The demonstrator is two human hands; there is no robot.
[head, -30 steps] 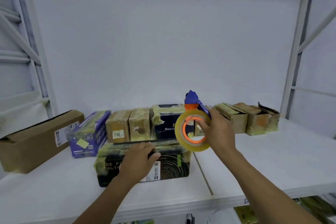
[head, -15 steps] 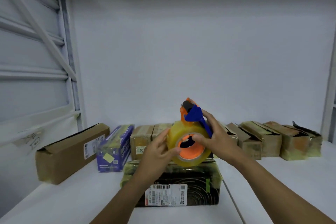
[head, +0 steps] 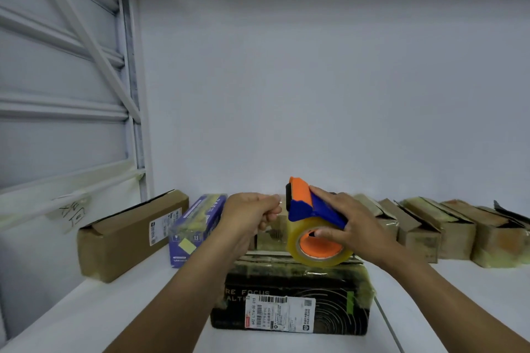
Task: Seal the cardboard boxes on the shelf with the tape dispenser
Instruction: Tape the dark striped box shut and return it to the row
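A black cardboard box [head: 289, 301] with a white label stands at the front middle of the white shelf [head: 86, 315]. Just above its top is the blue and orange tape dispenser [head: 312, 221] with a clear tape roll, gripped by my right hand [head: 352, 226], thumb in the orange core. My left hand [head: 249, 218] is to the left of the dispenser head, fingers curled and pinching what looks like the clear tape end [head: 279, 203], which is hard to see.
A long brown box [head: 126, 235] and a blue box [head: 195, 226] lie at the left. A row of small brown boxes [head: 430, 229] with raised flaps lines the back right. Grey rack posts [head: 129, 71] rise at the left.
My left hand left the black box, came up to the tape roll, then drew away to the left of the dispenser head. The dispenser tipped over and came down to the box top. My view moved closer.
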